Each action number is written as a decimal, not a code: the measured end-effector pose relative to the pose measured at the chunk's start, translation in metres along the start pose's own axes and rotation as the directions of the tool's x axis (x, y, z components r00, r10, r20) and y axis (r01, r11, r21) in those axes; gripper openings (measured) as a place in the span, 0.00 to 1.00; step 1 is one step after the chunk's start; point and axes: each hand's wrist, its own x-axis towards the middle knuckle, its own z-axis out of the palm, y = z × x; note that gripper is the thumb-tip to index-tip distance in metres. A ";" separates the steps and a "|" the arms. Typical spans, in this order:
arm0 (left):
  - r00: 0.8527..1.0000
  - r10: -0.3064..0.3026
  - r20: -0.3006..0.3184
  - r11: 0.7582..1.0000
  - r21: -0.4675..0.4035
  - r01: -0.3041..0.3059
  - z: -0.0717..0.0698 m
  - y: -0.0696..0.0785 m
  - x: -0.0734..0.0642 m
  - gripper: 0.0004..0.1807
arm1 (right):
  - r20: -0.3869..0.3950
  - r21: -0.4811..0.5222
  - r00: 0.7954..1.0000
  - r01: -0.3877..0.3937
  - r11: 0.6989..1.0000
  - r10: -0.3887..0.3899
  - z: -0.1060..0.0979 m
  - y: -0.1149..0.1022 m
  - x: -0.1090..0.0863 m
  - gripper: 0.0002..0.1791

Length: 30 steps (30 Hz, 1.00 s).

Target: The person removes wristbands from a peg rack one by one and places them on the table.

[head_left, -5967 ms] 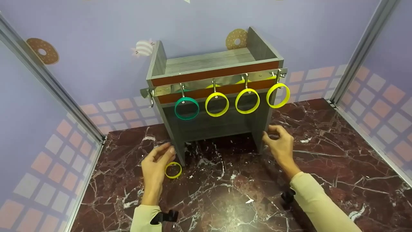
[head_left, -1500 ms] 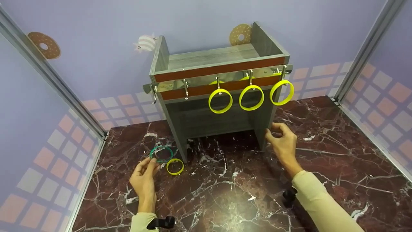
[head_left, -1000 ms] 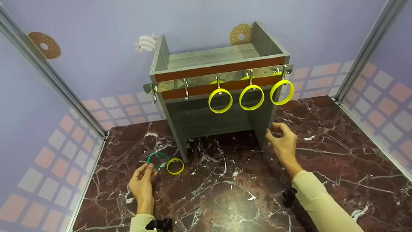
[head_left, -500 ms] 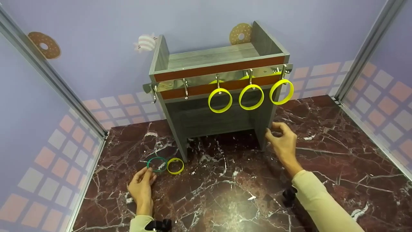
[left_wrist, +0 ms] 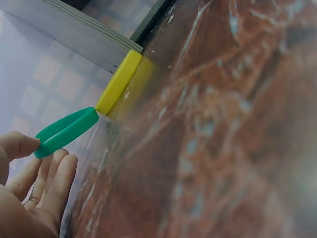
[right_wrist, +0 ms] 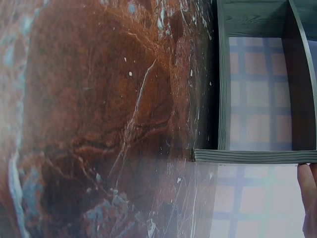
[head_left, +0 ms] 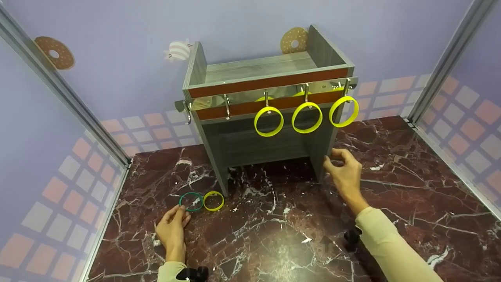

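Note:
My left hand (head_left: 172,231) pinches the near rim of a green ring (left_wrist: 69,134) between thumb and fingers. Low over the marble-patterned table, the ring (head_left: 191,210) has its far side against or very close to a yellow ring (head_left: 213,210) that lies by the left leg of a grey wooden shelf (head_left: 213,156). In the left wrist view, the yellow ring (left_wrist: 119,83) is just beyond the green one. My right hand (head_left: 346,176) holds the front edge of the shelf's right side panel (right_wrist: 252,156); its fingers (right_wrist: 308,193) are partly cut off in the right wrist view.
A metal rail (head_left: 250,94) with several hooks runs across the shelf front. Three hooks carry yellow rings (head_left: 269,134); the two leftmost, including one hook (head_left: 227,107), are bare. Patterned walls (head_left: 117,70) enclose the table (head_left: 266,243) behind and at both sides.
The green ring hung on the second hook from the left; my left hand has brought it down to the table beside the yellow ring. My right hand stays at the shelf's side.

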 end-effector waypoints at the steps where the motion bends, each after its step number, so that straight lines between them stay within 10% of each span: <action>1: 1.000 -0.004 0.001 1.000 0.011 0.004 0.000 0.000 0.000 0.20 | -0.002 -0.003 1.000 0.003 1.000 -0.003 0.000 0.000 0.000 0.09; 14: 0.999 0.048 0.015 0.969 0.243 -0.051 0.000 0.003 0.004 0.17 | -0.007 -0.032 1.000 -0.007 0.999 0.007 0.000 -0.001 0.000 0.09; 27: 0.978 0.205 0.025 0.805 0.565 -0.183 -0.002 0.005 0.002 0.17 | 0.003 0.002 1.000 -0.006 1.000 0.006 0.000 0.001 -0.001 0.09; 30: 0.975 0.219 0.029 0.797 0.571 -0.196 -0.003 0.005 0.001 0.18 | 0.008 0.008 1.000 0.001 1.000 -0.001 0.000 0.000 -0.001 0.09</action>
